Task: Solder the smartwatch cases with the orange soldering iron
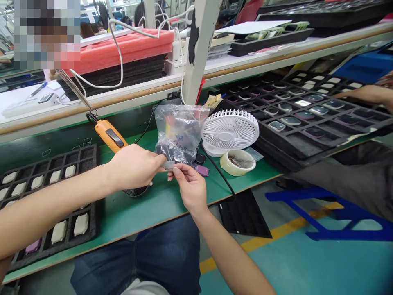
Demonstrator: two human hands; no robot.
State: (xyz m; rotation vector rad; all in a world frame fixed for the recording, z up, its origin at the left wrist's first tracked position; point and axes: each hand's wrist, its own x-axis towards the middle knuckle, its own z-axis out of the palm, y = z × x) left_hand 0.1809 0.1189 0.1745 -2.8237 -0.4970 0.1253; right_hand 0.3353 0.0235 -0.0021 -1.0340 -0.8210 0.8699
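Over the green bench, my left hand [138, 166] is closed, its fingertips pinching a small greyish piece [168, 165]. My right hand [193, 186] pinches the same piece from the other side, thumb against forefinger. What kind of piece it is cannot be made out. Just behind the fingers stands a clear plastic bag [181, 129] with dark parts inside and handwriting on it. A purple case-like part [202, 170] and a small black part [200, 158] lie close to my right hand. An orange electric screwdriver [110, 135] hangs on a coiled spring behind my left hand, which partly hides it.
At left lies a black foam tray [97, 184] with pale watch-shaped cases. A white fan [230, 131] and a tape roll [238, 162] holding small bits stand at right. Beyond are stacked trays [276, 141] of dark-faced parts, with another person's hand [365, 95] over them.
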